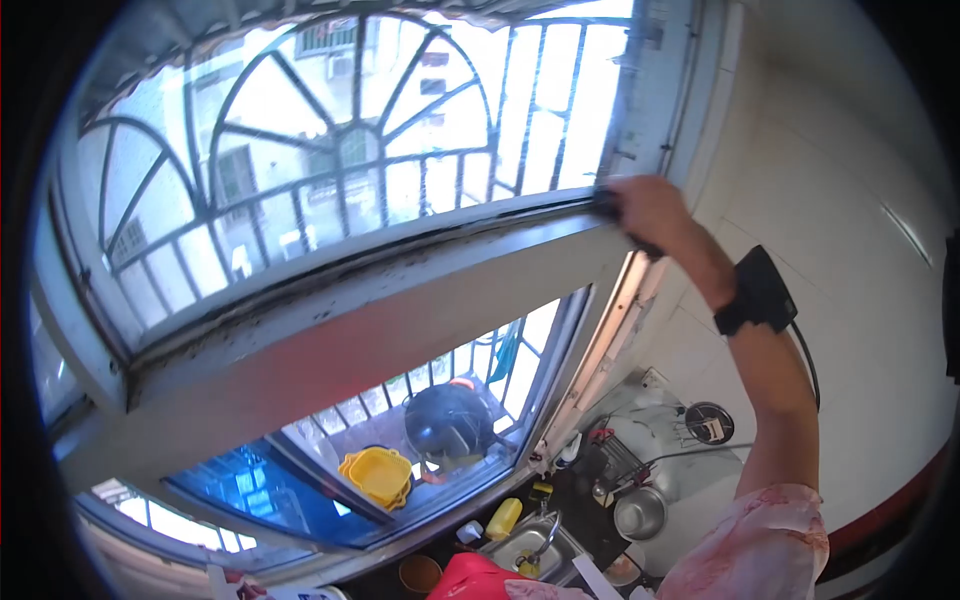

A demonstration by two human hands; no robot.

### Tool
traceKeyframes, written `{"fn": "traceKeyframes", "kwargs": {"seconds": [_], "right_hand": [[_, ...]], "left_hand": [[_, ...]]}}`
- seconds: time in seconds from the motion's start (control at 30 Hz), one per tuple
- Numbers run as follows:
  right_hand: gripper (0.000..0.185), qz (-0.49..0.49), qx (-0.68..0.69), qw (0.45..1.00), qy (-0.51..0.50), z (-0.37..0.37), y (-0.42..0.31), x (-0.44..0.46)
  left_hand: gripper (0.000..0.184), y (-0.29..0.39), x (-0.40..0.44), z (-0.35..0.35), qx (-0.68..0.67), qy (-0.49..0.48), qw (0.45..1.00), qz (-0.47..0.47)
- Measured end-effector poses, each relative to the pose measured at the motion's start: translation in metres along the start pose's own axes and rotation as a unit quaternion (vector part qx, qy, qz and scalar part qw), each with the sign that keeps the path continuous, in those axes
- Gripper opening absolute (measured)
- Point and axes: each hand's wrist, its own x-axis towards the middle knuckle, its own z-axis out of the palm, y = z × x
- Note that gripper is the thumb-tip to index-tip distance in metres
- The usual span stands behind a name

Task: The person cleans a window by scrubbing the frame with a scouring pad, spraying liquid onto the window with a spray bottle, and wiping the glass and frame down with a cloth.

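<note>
My right hand [645,212] is raised at the right end of the upper window's ledge [400,262]. Its fingers are curled round a dark object [608,203], too small and blurred to name, that touches the frame corner. A black device [765,290] with a cable is strapped to my right wrist. Dark specks of dirt lie along the ledge and in the window track. Low at the bottom left edge, part of what seems to be my left hand [243,584] shows beside a white item; its fingers are too unclear to read.
Below the ledge, a lower window shows a yellow basket [378,476] and a dark round pan [447,420] outside. Under it are a sink [535,548], a yellow bottle [504,519], a metal pot [641,513] and a dish rack [615,465]. A tiled wall [850,270] stands at the right.
</note>
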Motion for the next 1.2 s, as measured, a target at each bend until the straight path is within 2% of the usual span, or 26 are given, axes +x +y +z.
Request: {"fn": "traceKeyframes", "kwargs": {"seconds": [0.07,0.1,0.13,0.17,0.2,0.27,0.3,0.33,0.37,0.47,0.5,0.57,0.67,0.7,0.73,0.8,0.9,0.93,1.0,1.1,1.2], "right_hand": [[0.016,0.107,-0.068,0.992,-0.018,0.019,0.051,0.001],[0.018,0.121,-0.045,0.992,-0.006,0.022,0.057,0.005],[0.019,0.1,-0.088,0.991,-0.021,0.018,0.045,0.007],[0.021,0.085,-0.051,0.994,-0.043,0.015,0.031,0.008],[0.019,0.021,-0.007,1.0,-0.001,0.006,0.0,0.006],[0.012,-0.062,0.029,0.998,-0.002,-0.025,-0.071,0.003],[0.011,-0.062,0.087,0.994,-0.008,-0.045,-0.105,-0.002],[0.01,-0.125,0.124,0.984,0.012,-0.055,-0.127,-0.003],[0.01,-0.16,0.137,0.977,0.021,-0.064,-0.157,-0.003],[0.011,-0.23,0.131,0.964,0.035,-0.096,-0.255,-0.007],[0.012,-0.245,0.121,0.961,0.038,-0.105,-0.282,-0.005],[0.014,-0.256,0.136,0.957,0.001,-0.113,-0.324,0.001],[0.015,-0.35,0.2,0.915,0.014,-0.118,-0.397,0.011],[0.015,-0.425,0.177,0.886,0.059,-0.124,-0.423,0.014],[0.015,-0.384,0.257,0.887,0.028,-0.133,-0.445,0.015],[0.017,-0.342,0.266,0.901,-0.007,-0.143,-0.436,0.007],[0.016,-0.306,0.11,0.945,-0.039,-0.144,-0.379,-0.001],[0.012,-0.257,0.1,0.955,-0.107,-0.138,-0.356,0.006],[0.009,-0.244,0.09,0.965,-0.039,-0.136,-0.351,-0.003],[0.011,-0.319,0.156,0.934,0.04,-0.141,-0.389,-0.007],[0.008,-0.373,0.216,0.9,0.067,-0.141,-0.434,-0.001]], "left_hand": [[0.058,-0.005,-0.002,-0.01,-0.011,-0.003,1.0,0.005],[0.058,-0.009,-0.006,-0.019,-0.023,-0.001,1.0,0.009],[0.059,-0.014,-0.013,-0.029,-0.039,0.001,0.999,0.017],[0.06,-0.013,-0.022,-0.036,-0.051,0.01,0.999,0.012],[0.06,-0.015,-0.032,-0.042,-0.062,0.023,0.998,0.005],[0.053,0.0,-0.04,-0.033,-0.071,0.097,0.991,-0.06],[0.053,0.0,-0.04,-0.052,-0.029,0.051,0.998,-0.04],[0.052,0.005,-0.039,-0.062,0.008,-0.006,1.0,-0.021],[0.047,0.019,-0.041,-0.055,-0.029,0.023,0.999,-0.004],[0.045,0.02,-0.038,-0.075,-0.051,0.083,0.995,0.027],[0.044,0.019,-0.035,-0.087,-0.015,0.068,0.997,0.029],[0.044,0.017,-0.031,-0.098,-0.027,0.073,0.996,0.034],[0.043,0.014,-0.026,-0.111,-0.034,0.038,0.998,0.036],[0.044,0.012,-0.024,-0.118,-0.031,0.019,0.999,0.033],[0.045,0.013,-0.022,-0.121,-0.028,0.003,0.999,0.03],[0.045,0.018,-0.019,-0.122,-0.046,0.019,0.998,0.042],[0.046,0.003,-0.016,-0.132,-0.108,0.052,0.992,0.041],[0.047,-0.008,-0.019,-0.142,-0.119,0.077,0.99,0.003],[0.048,0.002,-0.017,-0.146,-0.103,0.071,0.991,0.034],[0.049,0.008,-0.013,-0.147,-0.07,0.028,0.996,0.048],[0.048,0.015,-0.013,-0.142,-0.08,0.005,0.996,0.042]]}}
